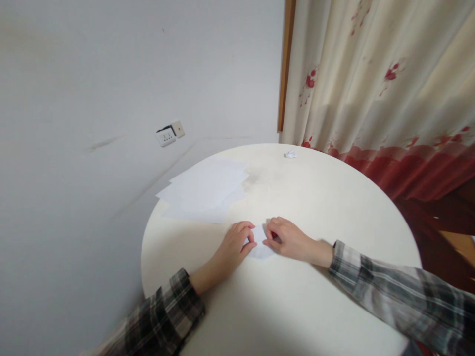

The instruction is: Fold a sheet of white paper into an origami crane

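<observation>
A small piece of white paper (pixel 261 249) lies on the round white table (pixel 315 198), between my two hands. My left hand (pixel 237 241) pinches its left side with thumb and fingers curled together. On the opposite side, my right hand (pixel 287 238) has its thumb and fingers closed on the paper's right edge. Parts of the paper are hidden under the fingers, so its full outline and any folds cannot be made out.
Several loose white sheets (pixel 208 185) overlap at the table's far left. A crumpled paper ball (pixel 290 155) sits near the far edge. A wall with a socket (pixel 166 136) stands at left; a flowered curtain (pixel 371 89) hangs behind at right.
</observation>
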Available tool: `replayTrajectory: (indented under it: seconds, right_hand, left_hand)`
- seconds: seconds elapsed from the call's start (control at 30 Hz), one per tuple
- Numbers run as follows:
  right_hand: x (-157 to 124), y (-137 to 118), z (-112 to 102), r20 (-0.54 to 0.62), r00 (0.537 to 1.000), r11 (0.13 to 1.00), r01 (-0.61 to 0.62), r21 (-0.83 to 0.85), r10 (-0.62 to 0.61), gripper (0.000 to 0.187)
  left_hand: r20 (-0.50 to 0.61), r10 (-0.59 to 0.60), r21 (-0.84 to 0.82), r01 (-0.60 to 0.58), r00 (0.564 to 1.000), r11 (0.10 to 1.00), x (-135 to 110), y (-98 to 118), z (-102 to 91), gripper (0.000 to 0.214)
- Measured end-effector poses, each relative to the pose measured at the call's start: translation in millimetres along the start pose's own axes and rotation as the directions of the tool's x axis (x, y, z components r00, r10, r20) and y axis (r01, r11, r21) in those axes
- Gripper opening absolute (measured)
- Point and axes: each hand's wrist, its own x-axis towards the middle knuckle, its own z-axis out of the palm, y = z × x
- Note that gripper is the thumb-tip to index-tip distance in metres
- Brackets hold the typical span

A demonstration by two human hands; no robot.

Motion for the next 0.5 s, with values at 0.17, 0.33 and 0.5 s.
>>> replayTrajectory:
  seconds: [0.17, 0.33, 0.5]
  right_hand:
    - [-2.5, 0.5, 0.4, -0.094, 0.995, 0.999, 0.042, 0.020, -0.040, 0.011]
    - [-4.7, 0.3, 2.9, -0.106, 0.974, 0.979, 0.203, 0.024, -0.199, 0.009]
    - [-9.7, 0.8, 3.8, -0.056, 0.943, 0.943, 0.323, -0.081, -0.328, 0.019]
  left_hand:
    - [0.007, 0.180, 0.108, -0.180, 0.984, 0.978, -1.1, 5.5, -2.5, 0.010]
    - [0.157, 0.349, 0.088, -0.365, 0.924, 0.927, -3.4, 4.6, -6.5, 0.019]
    - [0.226, 0.410, 0.179, -0.452, 0.883, 0.874, -12.5, 4.4, -14.6, 0.028]
